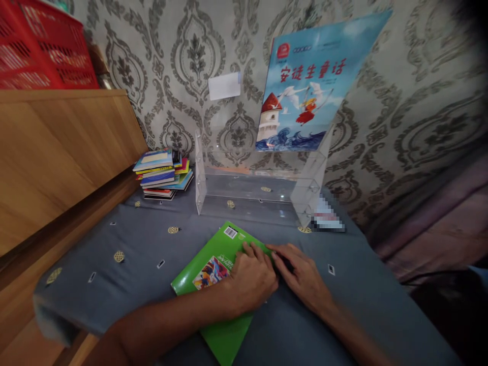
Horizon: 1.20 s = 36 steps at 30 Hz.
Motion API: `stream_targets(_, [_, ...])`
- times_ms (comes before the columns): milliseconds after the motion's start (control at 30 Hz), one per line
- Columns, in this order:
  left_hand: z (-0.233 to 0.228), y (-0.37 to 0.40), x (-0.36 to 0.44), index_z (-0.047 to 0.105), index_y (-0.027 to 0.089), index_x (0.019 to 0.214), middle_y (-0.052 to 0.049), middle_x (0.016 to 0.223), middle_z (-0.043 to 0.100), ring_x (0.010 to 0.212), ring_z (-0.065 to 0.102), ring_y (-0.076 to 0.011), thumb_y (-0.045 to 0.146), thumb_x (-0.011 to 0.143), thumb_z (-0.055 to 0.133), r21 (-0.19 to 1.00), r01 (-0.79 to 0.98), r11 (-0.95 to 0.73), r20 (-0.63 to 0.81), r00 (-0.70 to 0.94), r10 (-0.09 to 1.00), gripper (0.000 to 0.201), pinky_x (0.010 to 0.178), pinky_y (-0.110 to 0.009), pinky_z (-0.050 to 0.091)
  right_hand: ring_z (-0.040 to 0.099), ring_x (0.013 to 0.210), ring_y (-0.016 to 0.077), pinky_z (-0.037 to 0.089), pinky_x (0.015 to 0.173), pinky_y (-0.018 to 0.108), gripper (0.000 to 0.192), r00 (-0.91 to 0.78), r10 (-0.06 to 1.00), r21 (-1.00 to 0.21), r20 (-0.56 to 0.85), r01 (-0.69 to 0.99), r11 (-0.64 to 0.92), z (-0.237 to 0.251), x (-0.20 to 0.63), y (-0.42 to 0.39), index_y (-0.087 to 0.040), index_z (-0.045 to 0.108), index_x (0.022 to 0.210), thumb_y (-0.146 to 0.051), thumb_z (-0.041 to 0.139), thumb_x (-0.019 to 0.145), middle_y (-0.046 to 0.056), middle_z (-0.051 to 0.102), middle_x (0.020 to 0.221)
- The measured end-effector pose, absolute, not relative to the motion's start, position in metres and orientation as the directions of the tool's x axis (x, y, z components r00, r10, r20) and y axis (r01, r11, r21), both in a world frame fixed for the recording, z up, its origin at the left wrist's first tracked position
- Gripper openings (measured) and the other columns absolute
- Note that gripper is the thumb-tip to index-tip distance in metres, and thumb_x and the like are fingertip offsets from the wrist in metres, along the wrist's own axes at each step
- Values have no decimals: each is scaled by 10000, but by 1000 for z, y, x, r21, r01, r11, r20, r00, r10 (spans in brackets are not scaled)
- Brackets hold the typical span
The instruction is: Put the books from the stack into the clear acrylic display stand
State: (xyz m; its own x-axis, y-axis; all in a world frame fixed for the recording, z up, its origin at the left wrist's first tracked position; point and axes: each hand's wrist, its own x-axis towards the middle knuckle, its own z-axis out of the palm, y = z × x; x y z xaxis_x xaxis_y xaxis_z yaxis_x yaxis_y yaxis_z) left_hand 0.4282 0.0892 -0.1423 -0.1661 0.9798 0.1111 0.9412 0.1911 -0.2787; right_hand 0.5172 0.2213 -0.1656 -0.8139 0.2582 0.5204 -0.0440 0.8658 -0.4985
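A green book (224, 325) lies at a slant on the cloth, with a barcode and a colourful picture on its cover. Across its upper right part rests my left hand (253, 277), pressing down with slightly bent, spread fingers. My right hand (301, 277) is at the book's right edge, thumb and forefinger closed on it near the corner. Just behind stands a clear acrylic rack (251, 208). A blue picture book (301, 101) with red Chinese lettering stands upright in the right of its upper tier.
Several books form a stack (158, 173) left of the rack. A blurred-out item (327, 216) lies to its right. On the left, a wooden cabinet (68, 152) carries a red plastic basket (46, 51). A white card (224, 86) is on the patterned wall. Grey-blue cloth (141, 284) covers the table.
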Motion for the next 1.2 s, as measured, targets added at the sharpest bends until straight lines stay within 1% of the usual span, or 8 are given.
stream_targets(233, [-139, 89, 428, 569, 4, 1328, -329, 1276, 597, 1144, 622, -442, 343, 985, 477, -289, 943, 164, 66, -151, 986, 491, 668, -436, 591, 718, 859, 233, 583, 857, 434, 283, -811, 257, -502, 526, -52, 863, -166, 518, 220, -241, 694, 1080, -287, 432, 983, 73, 756, 931])
stream_targets(467, [-147, 89, 427, 582, 34, 1326, -312, 1252, 620, 1126, 638, -428, 337, 972, 504, -300, 935, 189, 152, -149, 977, 472, 665, -422, 589, 721, 855, 236, 582, 867, 434, 280, -814, 248, -500, 526, -60, 864, -163, 517, 219, -239, 697, 1066, -277, 433, 981, 74, 754, 905])
stream_targets(667, [-143, 90, 429, 595, 43, 1311, -295, 1257, 627, 1140, 637, -411, 402, 979, 493, -277, 937, 211, 137, -179, 974, 499, 678, -401, 584, 722, 846, 237, 574, 902, 439, 307, -810, 243, -478, 534, -52, 877, -164, 517, 219, -239, 712, 1066, -290, 422, 979, 74, 761, 890])
stream_targets(767, [-132, 87, 428, 576, 25, 1324, -296, 1290, 607, 1187, 608, -407, 510, 985, 450, -211, 954, 215, 87, -201, 976, 605, 754, -423, 578, 723, 850, 236, 563, 926, 458, 304, -808, 228, -458, 543, -58, 887, -164, 517, 219, -237, 713, 1073, -299, 432, 974, 71, 768, 915])
stream_targets(900, [-114, 65, 414, 491, 8, 1396, -282, 1423, 507, 1314, 503, -405, 618, 935, 483, -54, 992, 116, -57, -119, 991, 765, 959, -476, 514, 707, 828, 226, 589, 824, 406, 290, -802, 243, -477, 545, -59, 877, -163, 517, 217, -237, 703, 1071, -268, 431, 977, 74, 757, 911])
stream_targets(1000, [-105, 32, 396, 383, 73, 1486, -209, 1558, 366, 1454, 320, -365, 686, 884, 513, 148, 986, -70, -102, 85, 991, 869, 1148, -489, 352, 693, 820, 228, 587, 767, 380, 266, -790, 260, -491, 555, -59, 869, -162, 517, 214, -230, 699, 1048, -253, 445, 972, 73, 742, 882])
stream_targets(1067, [-102, 9, 384, 307, 144, 1534, -158, 1605, 288, 1490, 239, -350, 714, 844, 549, 265, 953, -150, -162, 197, 967, 927, 1199, -537, 248, 682, 800, 224, 581, 755, 375, 253, -790, 267, -497, 552, -55, 866, -162, 517, 213, -225, 694, 1044, -243, 452, 971, 70, 732, 857])
stream_targets(1200, [-103, -27, 373, 205, 249, 1571, -143, 1633, 195, 1504, 160, -370, 609, 728, 754, 322, 934, -155, -263, 246, 933, 1068, 1203, -617, 152, 663, 765, 208, 568, 784, 381, 240, -794, 282, -511, 538, -41, 859, -163, 518, 211, -211, 680, 1065, -224, 461, 967, 64, 724, 847])
